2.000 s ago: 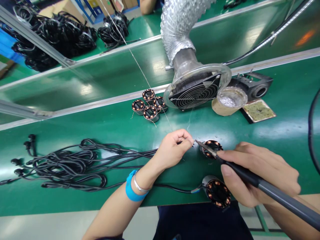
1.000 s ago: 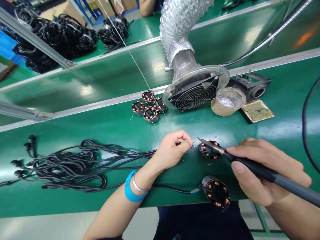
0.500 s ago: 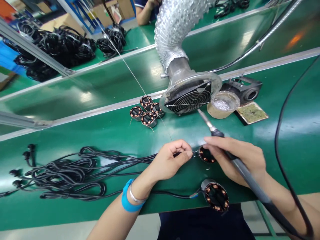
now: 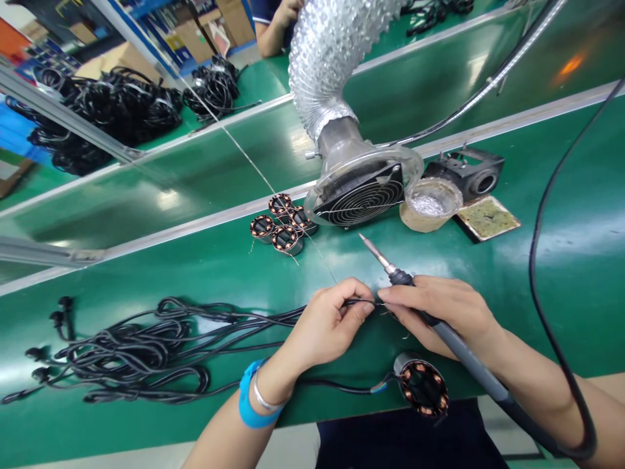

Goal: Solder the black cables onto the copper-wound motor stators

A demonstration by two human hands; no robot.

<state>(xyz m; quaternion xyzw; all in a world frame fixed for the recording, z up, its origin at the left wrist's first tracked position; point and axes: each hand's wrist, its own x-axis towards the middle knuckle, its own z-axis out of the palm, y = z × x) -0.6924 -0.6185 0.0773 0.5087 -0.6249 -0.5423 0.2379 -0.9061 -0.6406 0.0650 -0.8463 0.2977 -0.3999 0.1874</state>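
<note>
My left hand pinches the end of a black cable between thumb and fingers. In my right hand is a soldering iron, its tip pointing up and left above the bench. The right fingertips reach close to the cable's bare wire ends, and they hide the motor stator that lies there. A second stator with copper windings rests at the bench's front edge, joined to another cable with coloured wires. A thin strand of solder wire hangs down toward my left hand.
A fume extractor fan on a foil duct stands ahead. Beside it are a tub, an iron holder and a sponge tray. Several stators stand grouped; coiled cables lie left. A person's arm shows behind.
My right hand has shifted left toward the left hand, covering the stator between them. The iron's tip has moved left and down, away from below the fan. The view has shifted slightly.
</note>
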